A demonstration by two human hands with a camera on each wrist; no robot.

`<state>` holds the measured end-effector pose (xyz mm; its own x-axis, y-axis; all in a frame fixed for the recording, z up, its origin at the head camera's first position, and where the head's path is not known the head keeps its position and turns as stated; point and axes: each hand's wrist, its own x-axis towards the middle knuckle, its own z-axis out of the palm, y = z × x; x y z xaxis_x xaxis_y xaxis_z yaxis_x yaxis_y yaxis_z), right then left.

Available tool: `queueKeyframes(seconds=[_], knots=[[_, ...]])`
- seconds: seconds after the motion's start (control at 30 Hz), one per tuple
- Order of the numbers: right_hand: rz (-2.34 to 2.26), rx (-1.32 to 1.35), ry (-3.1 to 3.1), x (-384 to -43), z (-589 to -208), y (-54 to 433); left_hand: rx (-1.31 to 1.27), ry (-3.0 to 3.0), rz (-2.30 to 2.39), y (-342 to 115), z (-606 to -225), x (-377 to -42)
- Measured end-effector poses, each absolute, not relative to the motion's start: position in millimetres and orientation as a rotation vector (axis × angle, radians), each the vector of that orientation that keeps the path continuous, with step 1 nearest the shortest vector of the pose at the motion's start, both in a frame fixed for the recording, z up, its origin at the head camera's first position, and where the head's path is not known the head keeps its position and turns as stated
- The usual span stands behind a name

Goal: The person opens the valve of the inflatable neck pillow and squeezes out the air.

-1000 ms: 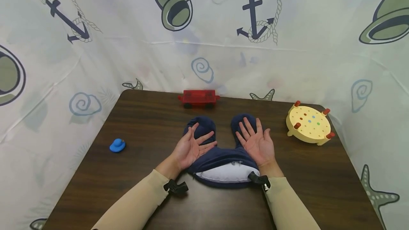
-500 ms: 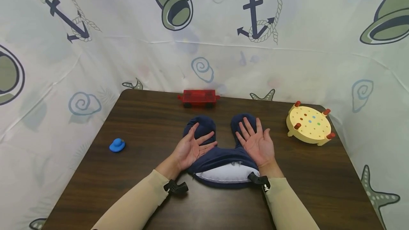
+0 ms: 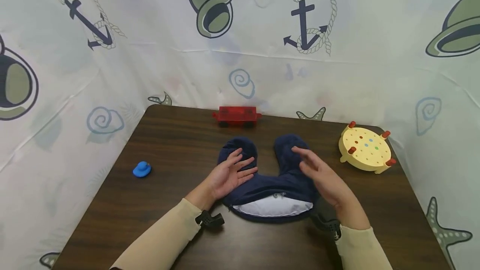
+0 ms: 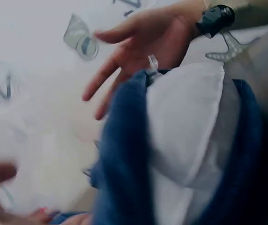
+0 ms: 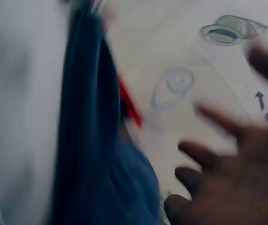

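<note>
A navy U-shaped neck pillow (image 3: 270, 186) lies on the table, its two ends pointing away from me. An unzipped opening along its near curve shows the white inner cushion (image 3: 275, 206); a zipper pull (image 4: 153, 63) stands out in the left wrist view. Over the pillow's left side is my left hand (image 3: 228, 175), palm turned up and fingers spread. My right hand (image 3: 330, 180) is at the pillow's right side, fingers extended and nothing in them. In the right wrist view this hand (image 5: 237, 168) is blurred beside the navy fabric.
A red toy wagon (image 3: 237, 115) stands at the table's far edge. To the left lies a small blue hat-shaped toy (image 3: 142, 169). A round yellow piece with red pegs (image 3: 365, 148) sits at the far right. Behind hangs a printed curtain (image 3: 262, 61).
My right hand has moved right and turned from palm up to side-on, uncovering the pillow's right end. The left hand keeps its pose. The head view has shifted slightly.
</note>
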<state>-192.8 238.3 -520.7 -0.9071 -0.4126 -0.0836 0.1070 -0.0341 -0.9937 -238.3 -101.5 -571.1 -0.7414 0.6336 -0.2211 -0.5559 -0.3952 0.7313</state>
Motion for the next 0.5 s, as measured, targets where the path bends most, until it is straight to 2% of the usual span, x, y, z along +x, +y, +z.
queueKeyframes(seconds=[0.1,0.2,0.33,0.5], knots=[[-1.447,-0.499,2.328,-178.2,-524.3,236.5,0.458,1.653,1.77,-104.1,-549.8,-228.9],[-1.178,-0.564,2.509,-172.4,-541.1,224.9,0.722,2.244,1.204,-105.8,-535.5,-216.3],[-0.996,-0.472,2.656,-173.1,-563.5,212.4,0.684,2.579,0.755,-98.3,-546.7,-208.0],[-0.851,-0.352,2.769,-180.0,-571.6,207.1,0.584,2.698,0.651,-85.6,-565.4,-210.5]])
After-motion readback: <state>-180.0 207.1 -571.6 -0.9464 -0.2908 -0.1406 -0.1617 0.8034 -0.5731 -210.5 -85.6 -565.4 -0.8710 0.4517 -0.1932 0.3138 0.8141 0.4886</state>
